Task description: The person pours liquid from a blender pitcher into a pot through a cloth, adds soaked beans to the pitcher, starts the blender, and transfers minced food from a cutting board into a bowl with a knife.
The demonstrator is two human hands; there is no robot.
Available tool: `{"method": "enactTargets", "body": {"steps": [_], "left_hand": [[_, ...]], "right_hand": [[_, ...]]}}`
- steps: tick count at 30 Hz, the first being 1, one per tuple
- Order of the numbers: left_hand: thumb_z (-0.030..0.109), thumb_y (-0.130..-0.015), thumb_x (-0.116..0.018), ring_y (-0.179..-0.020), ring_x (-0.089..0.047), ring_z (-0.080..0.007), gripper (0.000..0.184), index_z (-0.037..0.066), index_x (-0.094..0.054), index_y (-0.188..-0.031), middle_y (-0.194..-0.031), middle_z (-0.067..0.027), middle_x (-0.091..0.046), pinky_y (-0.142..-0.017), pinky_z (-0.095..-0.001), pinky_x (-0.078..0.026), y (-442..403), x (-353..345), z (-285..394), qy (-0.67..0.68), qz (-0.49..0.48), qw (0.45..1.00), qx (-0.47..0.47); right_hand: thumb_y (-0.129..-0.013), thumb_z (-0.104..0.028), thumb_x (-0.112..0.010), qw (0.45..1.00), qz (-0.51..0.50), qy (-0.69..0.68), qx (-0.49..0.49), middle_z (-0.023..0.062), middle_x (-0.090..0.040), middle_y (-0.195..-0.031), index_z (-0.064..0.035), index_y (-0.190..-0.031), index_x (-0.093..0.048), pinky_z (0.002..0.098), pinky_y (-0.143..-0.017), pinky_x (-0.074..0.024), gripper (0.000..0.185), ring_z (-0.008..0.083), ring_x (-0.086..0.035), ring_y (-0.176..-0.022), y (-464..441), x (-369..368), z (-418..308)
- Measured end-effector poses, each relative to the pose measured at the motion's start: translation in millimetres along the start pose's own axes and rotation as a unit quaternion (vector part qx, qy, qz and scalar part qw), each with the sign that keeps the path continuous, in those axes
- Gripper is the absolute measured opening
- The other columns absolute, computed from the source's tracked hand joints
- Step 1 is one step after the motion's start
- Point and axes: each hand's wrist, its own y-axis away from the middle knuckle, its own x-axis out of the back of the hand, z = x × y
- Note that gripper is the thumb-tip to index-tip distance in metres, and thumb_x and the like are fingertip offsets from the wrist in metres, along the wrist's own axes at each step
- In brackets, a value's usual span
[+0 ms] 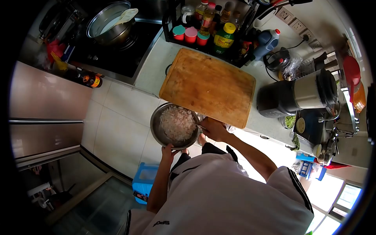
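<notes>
Just off the front edge of the wooden cutting board is a round metal bowl. It holds a pale pinkish chopped mixture. My left hand grips the bowl's lower rim. At the bowl's right side, my right hand is closed around a thin utensil handle that reaches into the mixture. The utensil's far end is hidden in the food. The board's surface shows no food on it.
A stove carries a steel pot at upper left. Behind the board stands a rack of bottles and jars. A blender is on the counter at right. A blue bin sits on the floor.
</notes>
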Motion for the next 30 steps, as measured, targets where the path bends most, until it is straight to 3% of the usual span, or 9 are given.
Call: {"method": "enactTargets", "body": {"steps": [4,5,8,9,15,21,27,28,30], "left_hand": [[0.002,-0.073,-0.05,-0.097,-0.058,-0.0385,0.047,-0.007,-0.04,-0.119,-0.109,-0.0225,-0.051,-0.081,-0.0554,-0.056,5,-4,1,-0.02,0.016,1.0,0.01],[0.002,-0.073,-0.05,-0.097,-0.058,-0.0385,0.047,-0.007,-0.04,-0.118,-0.109,-0.0224,-0.051,-0.08,-0.0554,-0.056,3,-5,2,-0.028,0.017,0.999,0.015],[0.002,-0.074,-0.049,-0.096,-0.058,-0.0384,0.046,-0.006,-0.04,-0.119,-0.108,-0.0219,-0.051,-0.08,-0.0552,-0.056,3,-3,2,-0.028,-0.017,0.999,0.042],[0.002,-0.074,-0.049,-0.097,-0.058,-0.0385,0.046,-0.006,-0.04,-0.119,-0.109,-0.0219,-0.051,-0.08,-0.0552,-0.056,6,-2,1,-0.031,-0.018,0.998,0.044],[0.003,-0.074,-0.049,-0.1,-0.056,-0.0385,0.046,-0.005,-0.04,-0.118,-0.111,-0.0216,-0.049,-0.08,-0.0555,-0.056,19,-16,11,-0.036,-0.021,0.998,0.044],[0.002,-0.074,-0.049,-0.099,-0.056,-0.038,0.045,-0.006,-0.04,-0.117,-0.11,-0.0208,-0.049,-0.079,-0.055,-0.056,8,-3,5,-0.03,-0.039,0.998,0.035],[0.002,-0.074,-0.048,-0.093,-0.058,-0.0367,0.04,-0.009,-0.042,-0.112,-0.104,-0.0197,-0.051,-0.075,-0.0532,-0.058,7,-6,9,-0.033,-0.037,0.998,0.035],[0.002,-0.074,-0.049,-0.093,-0.058,-0.0367,0.041,-0.009,-0.042,-0.112,-0.104,-0.0196,-0.051,-0.076,-0.0532,-0.058,6,-6,9,-0.032,-0.039,0.998,0.033],[0.002,-0.074,-0.049,-0.096,-0.057,-0.038,0.043,-0.009,-0.041,-0.115,-0.107,-0.0205,-0.05,-0.078,-0.0542,-0.057,7,-5,11,-0.037,-0.045,0.998,0.034]], "right_hand": [[-0.084,-0.013,-0.054,0.985,-0.006,-0.151,-0.079,0.0219,-0.06,-0.087,-0.0109,-0.127,-0.049,0.0442,-0.076,-0.0456,0.043,0.0396,-0.058,-0.086,6,-23,-3],[-0.087,-0.015,-0.055,0.99,0.067,-0.122,-0.007,0.0164,-0.059,-0.073,-0.0104,-0.123,-0.052,0.0407,-0.063,-0.0487,0.037,0.0318,-0.061,-0.069,6,-48,21],[-0.086,-0.018,-0.059,0.927,0.004,-0.285,-0.244,0.0151,-0.062,-0.078,-0.0035,-0.12,-0.052,0.0333,-0.048,-0.0498,0.038,0.0192,-0.061,-0.057,18,11,-12],[-0.086,-0.017,-0.059,0.909,0.05,-0.318,-0.264,0.0073,-0.06,-0.069,-0.0053,-0.113,-0.056,0.0275,-0.035,-0.042,0.03,0.0097,-0.054,-0.047,21,6,4],[-0.081,-0.009,-0.051,0.94,0.284,-0.082,-0.172,0.022,-0.057,-0.065,-0.0025,-0.101,-0.054,0.0413,-0.051,-0.0451,0.021,0.0322,-0.061,-0.058,27,38,61],[-0.08,-0.01,-0.053,0.947,0.229,-0.05,-0.22,0.0261,-0.059,-0.073,-0.0041,-0.105,-0.054,0.0438,-0.056,-0.0472,0.025,0.0391,-0.061,-0.067,28,27,52],[-0.081,-0.013,-0.058,0.971,0.228,-0.045,-0.046,0.0194,-0.064,-0.088,-0.0108,-0.115,-0.055,0.0439,-0.067,-0.0502,0.034,0.0402,-0.062,-0.078,38,-15,9],[-0.081,-0.015,-0.059,0.979,0.19,-0.034,-0.065,0.0217,-0.063,-0.092,-0.0102,-0.118,-0.054,0.0443,-0.072,-0.0499,0.038,0.039,-0.062,-0.083,37,-18,-5],[-0.08,-0.008,-0.056,0.889,-0.076,-0.35,-0.286,0.0242,-0.061,-0.084,-0.0058,-0.126,-0.049,0.0427,-0.074,-0.0475,0.046,0.0409,-0.059,-0.08,41,11,-49]]}}
